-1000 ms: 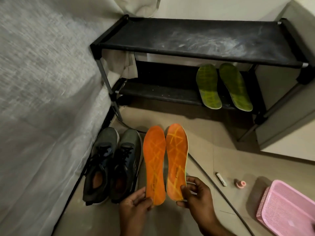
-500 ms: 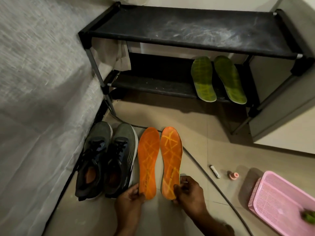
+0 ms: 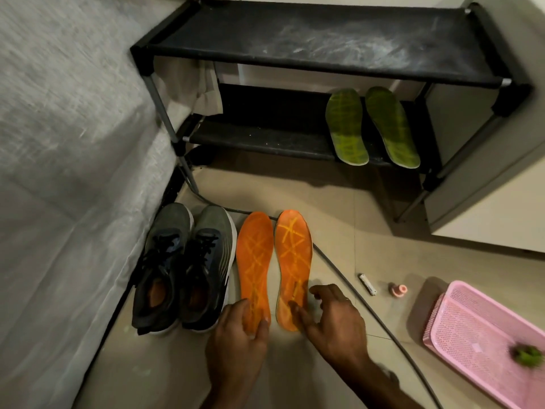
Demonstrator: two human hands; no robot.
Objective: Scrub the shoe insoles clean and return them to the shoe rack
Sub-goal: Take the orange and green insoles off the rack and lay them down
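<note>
Two orange insoles lie flat side by side on the tiled floor, the left one (image 3: 255,261) next to a pair of shoes and the right one (image 3: 295,255) beside it. My left hand (image 3: 239,340) holds the heel end of the left orange insole. My right hand (image 3: 336,323) has its fingers spread, and only its thumb touches the right insole's heel. Two green insoles (image 3: 346,125) (image 3: 392,125) lie on the lower shelf of the black shoe rack (image 3: 295,39), at its right side.
A pair of dark running shoes (image 3: 182,267) stands left of the orange insoles, against grey fabric (image 3: 59,172). A black cable (image 3: 368,305) runs across the floor. A pink basket (image 3: 472,329) holding a green scrubber (image 3: 528,355) sits right. A white cabinet (image 3: 486,202) flanks the rack.
Both orange insoles went down from a raised hold to lying flat on the floor. My right hand has loosened its hold and spread its fingers. The view tilted lower.
</note>
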